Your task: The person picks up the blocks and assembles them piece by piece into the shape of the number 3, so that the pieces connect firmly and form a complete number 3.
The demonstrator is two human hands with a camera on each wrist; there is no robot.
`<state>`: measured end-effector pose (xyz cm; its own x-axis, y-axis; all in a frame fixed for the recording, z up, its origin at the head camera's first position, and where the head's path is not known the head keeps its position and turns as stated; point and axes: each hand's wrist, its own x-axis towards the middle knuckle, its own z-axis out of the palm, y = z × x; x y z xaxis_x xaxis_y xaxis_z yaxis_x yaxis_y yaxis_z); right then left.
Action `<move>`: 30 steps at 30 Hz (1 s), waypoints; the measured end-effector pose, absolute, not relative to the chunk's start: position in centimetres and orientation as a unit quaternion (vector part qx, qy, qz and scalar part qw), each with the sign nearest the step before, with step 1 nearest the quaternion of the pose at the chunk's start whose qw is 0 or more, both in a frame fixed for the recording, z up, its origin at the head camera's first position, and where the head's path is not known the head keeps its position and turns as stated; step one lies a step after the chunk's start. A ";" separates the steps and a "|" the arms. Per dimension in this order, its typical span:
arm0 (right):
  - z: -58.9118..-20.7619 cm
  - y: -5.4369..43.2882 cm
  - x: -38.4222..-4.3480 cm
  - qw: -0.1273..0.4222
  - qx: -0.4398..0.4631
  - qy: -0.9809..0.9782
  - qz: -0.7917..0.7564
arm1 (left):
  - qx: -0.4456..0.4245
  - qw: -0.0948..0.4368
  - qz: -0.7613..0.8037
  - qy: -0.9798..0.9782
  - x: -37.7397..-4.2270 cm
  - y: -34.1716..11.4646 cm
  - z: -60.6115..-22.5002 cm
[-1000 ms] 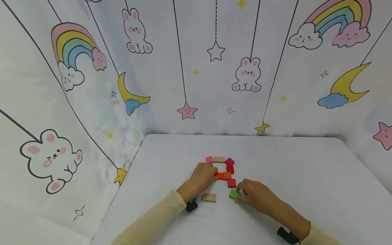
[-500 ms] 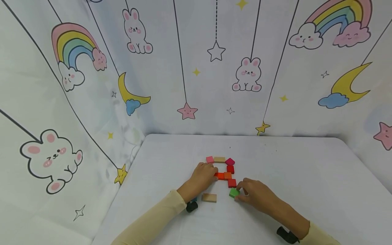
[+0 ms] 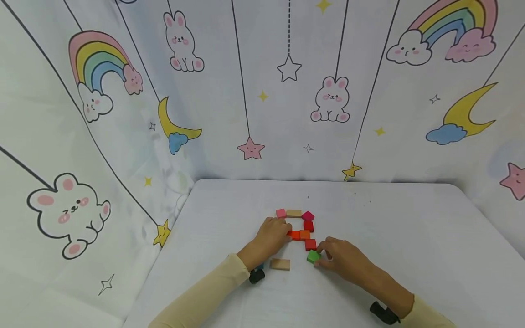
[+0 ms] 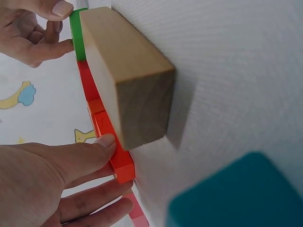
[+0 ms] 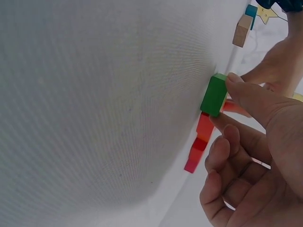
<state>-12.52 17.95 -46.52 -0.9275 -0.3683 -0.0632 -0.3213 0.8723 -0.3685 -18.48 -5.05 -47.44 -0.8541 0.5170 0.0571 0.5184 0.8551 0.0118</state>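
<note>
Small coloured blocks lie in a bent row on the white table. My right hand [image 3: 346, 259] pinches a green block [image 3: 313, 257] between thumb and index finger, just below a red block [image 3: 310, 244] at the row's near end. With its thumb on one side and fingers on the other, my left hand [image 3: 272, 237] holds an orange-red block [image 4: 114, 151]. That block abuts an orange block [image 3: 305, 235]. Above are another red block [image 3: 308, 226], a magenta pentagonal block [image 3: 308, 216], a plain wooden block [image 3: 294, 213] and a pink block [image 3: 280, 213]. Part of the row is hidden behind my left hand.
A second plain wooden block [image 3: 280, 264] lies nearer me, to the right of my left wrist. Beside it is a blue-teal block [image 4: 236, 198], mostly hidden by the wrist in the head view. A printed curtain [image 3: 262, 114] stands behind the white table [image 3: 389, 218].
My right hand has shifted slightly away from me with the green block, bringing it closer to the red block. My left hand stays where it was.
</note>
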 end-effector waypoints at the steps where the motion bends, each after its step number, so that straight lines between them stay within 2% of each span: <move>1: -46.5 17.9 -12.5 0.065 -0.178 0.966 -0.178 | -0.269 0.026 -0.013 -0.963 -18.5 -5.0 -47.4; 24: -46.5 18.0 -12.5 0.067 -0.173 0.967 -0.173 | -0.274 0.032 -0.016 -0.961 -18.1 -5.1 -47.0; 30: -46.4 17.9 -12.4 0.052 -0.178 0.970 -0.159 | -0.274 0.030 -0.017 -0.961 -18.2 -5.1 -47.0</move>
<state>-12.44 17.94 -46.42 -0.9316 -0.3609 -0.0434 -0.3280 0.8861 -0.3273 -18.20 -5.07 -47.03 -0.8477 0.5262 0.0675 0.5282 0.8490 0.0153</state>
